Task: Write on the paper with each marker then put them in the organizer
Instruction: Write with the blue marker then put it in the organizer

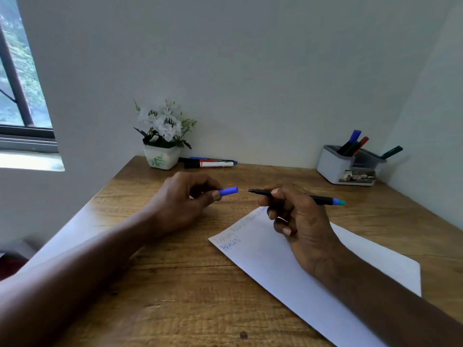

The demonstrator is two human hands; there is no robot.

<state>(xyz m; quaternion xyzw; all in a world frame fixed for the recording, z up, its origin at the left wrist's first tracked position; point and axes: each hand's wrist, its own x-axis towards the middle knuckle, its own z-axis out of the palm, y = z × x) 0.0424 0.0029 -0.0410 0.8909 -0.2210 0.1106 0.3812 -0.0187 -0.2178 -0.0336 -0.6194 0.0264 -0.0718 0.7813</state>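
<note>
Left hand (185, 201) pinches the small blue plastic cap (229, 191), mouth facing the tip of the slim black blue-ended marker (295, 196) gripped in the right hand (300, 221), just apart, above the white paper sheet (263, 259); the grey plastic organizer (333, 166) sits beyond the right hand.

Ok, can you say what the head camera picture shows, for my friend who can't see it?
The left hand holds a blue cap facing the tip of an uncapped marker in the right hand, above a paper with writing. An organizer holding markers stands far right on the wooden desk.
</note>
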